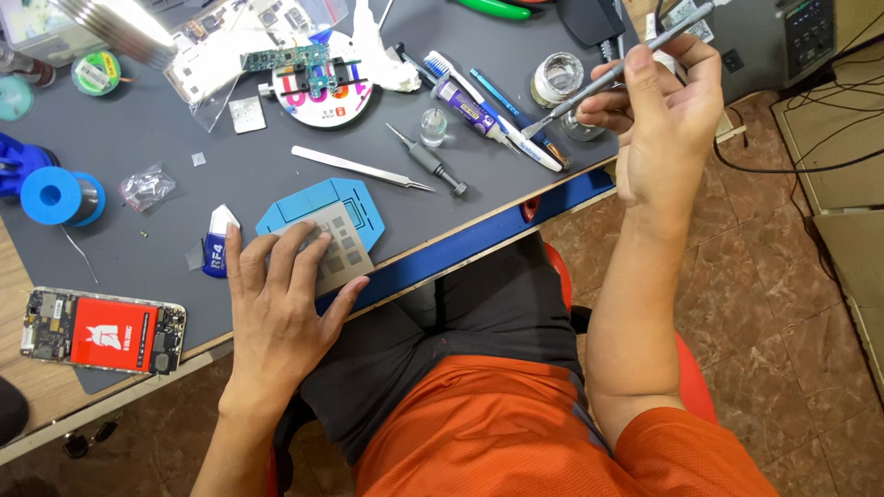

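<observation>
My left hand (276, 299) lies flat with spread fingers on a thin metal stencil plate (345, 241) that rests on a blue jig (318, 204) near the front edge of the grey mat (230, 156). My right hand (658, 101) is raised at the right and pinches a slim grey spatula tool (612, 75), its flat tip pointing down-left toward a small open round tin (557, 78). A second small tin (582, 124) sits just under the fingers.
Tweezers (364, 168), a small screwdriver (428, 161), a toothbrush (456, 78) and a paste syringe (470, 110) lie mid-mat. A round board holder (322, 87) sits behind. An opened phone (101, 329), a blue solder spool (57, 195) and a small flux tube (216, 244) lie left.
</observation>
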